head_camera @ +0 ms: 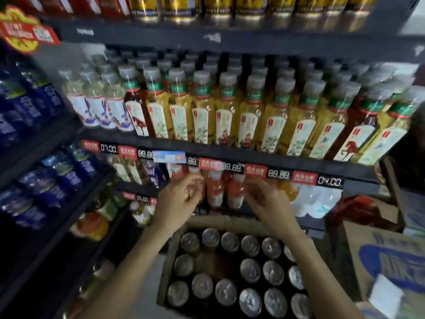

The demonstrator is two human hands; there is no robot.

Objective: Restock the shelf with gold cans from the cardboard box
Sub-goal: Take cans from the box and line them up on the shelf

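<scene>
The cardboard box (171, 268) is set at 6 o'clock, below the shelving, with cans (250, 270) stood upright in rows inside it. Both hands (178, 201) (268, 202) are held above its far edge, before the juice bottles (216, 192) on a lower shelf. The tea bottles (226, 111) are ranged along the middle shelf (230, 151) at 12 o'clock, under the shelved cans (179, 8). Bottled drinks (34, 100) fill the rack at 9 o'clock. A second carton (391, 261) is placed at 4 o'clock.

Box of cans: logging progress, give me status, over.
Left hand and right hand both empty, raised above box. Cans upright inside, some gaps in the rows. Gold cans on top shelf. Nothing in the way.
</scene>
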